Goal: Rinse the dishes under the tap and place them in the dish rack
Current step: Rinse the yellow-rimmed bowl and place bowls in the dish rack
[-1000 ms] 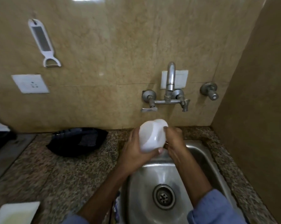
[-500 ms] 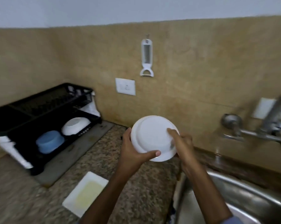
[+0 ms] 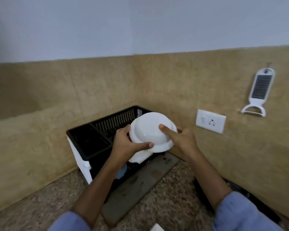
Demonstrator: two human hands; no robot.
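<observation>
A white bowl [image 3: 150, 130] is held upside down over the black dish rack [image 3: 97, 140] in the counter's corner. My left hand [image 3: 125, 144] grips its near left rim, thumb stretched along the lower edge. My right hand [image 3: 178, 137] holds the right side, index finger laid across the bowl's bottom. Another white bowl [image 3: 138, 158] sits in the rack's lower tier just under the held one, mostly hidden. A blue bowl [image 3: 122, 172] shows as a sliver behind my left forearm.
The rack stands on a grey drip mat [image 3: 140, 185] on the speckled granite counter [image 3: 170, 204]. On the tiled wall are a white socket plate [image 3: 210, 120] and a hanging white peeler-grater [image 3: 258, 92]. A dark object [image 3: 240, 195] lies along the wall at right.
I have turned left from the sink to the rack. Both hands carried the white bowl from under the tap to above the rack, bottom up.
</observation>
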